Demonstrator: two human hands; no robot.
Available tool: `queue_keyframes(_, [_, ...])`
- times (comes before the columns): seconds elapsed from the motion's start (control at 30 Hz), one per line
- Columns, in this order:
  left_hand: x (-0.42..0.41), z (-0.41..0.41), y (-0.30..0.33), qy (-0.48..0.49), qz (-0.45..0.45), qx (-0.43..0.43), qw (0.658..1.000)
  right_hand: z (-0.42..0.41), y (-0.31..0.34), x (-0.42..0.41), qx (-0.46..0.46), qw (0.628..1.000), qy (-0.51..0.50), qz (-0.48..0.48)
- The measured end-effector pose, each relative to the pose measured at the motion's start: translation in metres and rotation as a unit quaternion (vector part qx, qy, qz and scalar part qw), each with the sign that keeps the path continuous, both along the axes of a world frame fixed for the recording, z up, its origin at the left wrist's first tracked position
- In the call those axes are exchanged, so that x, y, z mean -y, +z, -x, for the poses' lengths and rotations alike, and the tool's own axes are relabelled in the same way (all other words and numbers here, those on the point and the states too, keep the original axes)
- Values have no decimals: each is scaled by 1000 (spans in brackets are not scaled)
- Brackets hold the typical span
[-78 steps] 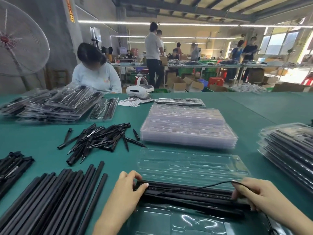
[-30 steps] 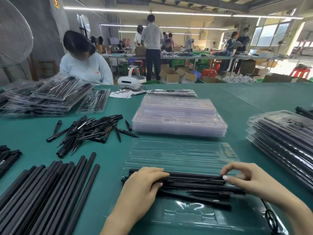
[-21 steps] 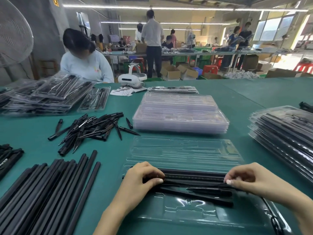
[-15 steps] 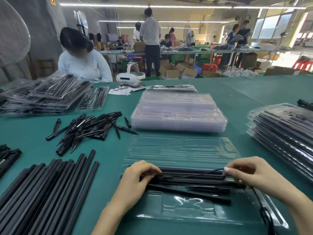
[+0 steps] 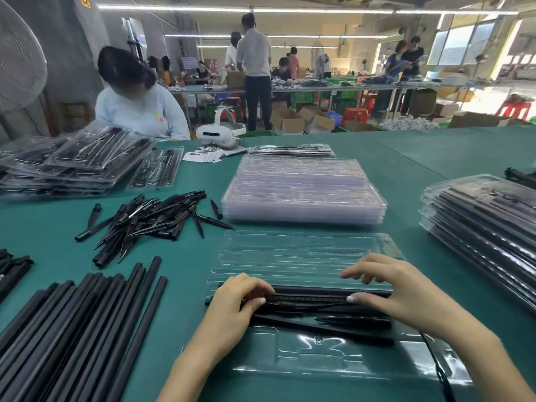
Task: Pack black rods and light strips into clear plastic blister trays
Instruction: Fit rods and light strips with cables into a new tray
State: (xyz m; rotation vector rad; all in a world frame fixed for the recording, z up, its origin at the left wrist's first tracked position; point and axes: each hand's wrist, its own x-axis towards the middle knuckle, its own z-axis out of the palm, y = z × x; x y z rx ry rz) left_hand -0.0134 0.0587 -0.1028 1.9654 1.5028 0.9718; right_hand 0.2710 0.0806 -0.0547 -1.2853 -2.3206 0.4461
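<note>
On the green table (image 5: 406, 158), just in front of the person, an open clear blister tray (image 5: 319, 358) is lying with black rods and a light strip (image 5: 313, 298) sitting across its middle channels. The left hand (image 5: 235, 303) is curling its fingers over the left end of the strip, pressing it down. The right hand (image 5: 397, 291) is resting on the right end, thumb on the strip and the other fingers spread and gently bent above it. Beyond the tray's hinged lid, a stack of empty trays (image 5: 301, 190) is waiting. Loose long rods (image 5: 72, 329) are lying to the left, spikes (image 5: 150, 219) are heaped farther back, and filled trays (image 5: 481, 224) are piling up at the right.
</note>
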Motion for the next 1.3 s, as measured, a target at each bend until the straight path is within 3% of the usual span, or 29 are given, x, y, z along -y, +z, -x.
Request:
queue_keyframes(0.17, [0, -1, -2, 26, 7, 50, 998, 57, 5, -13, 128, 984, 125, 2])
queue_keyframes(0.3, [0, -1, -3, 22, 4, 40, 999, 89, -3, -18, 227, 963, 122, -78])
queue_keyframes(0.6, [-1, 1, -3, 8, -19, 9, 1000, 106, -7, -11, 293, 946, 90, -107])
queue_keyframes(0.77, [0, 1, 0, -18, -13, -1, 1000, 112, -2, -14, 226, 967, 34, 116])
queue_keyframes(0.83, [0, 1, 1, -21, -14, -8, 1000, 113, 1, -17, 208, 966, 28, 153])
queue_keyframes(1.0, [2, 0, 2, -11, -17, -20, 1000, 110, -2, -7, 229, 969, -14, 96])
queue_keyframes(1.17, [2, 0, 0, -7, -37, -102, 994, 106, -10, 10, 292, 954, -69, 2])
queue_keyframes(1.3, [8, 2, 5, -11, -33, -94, 995, 92, -2, 9, 217, 971, -88, 59])
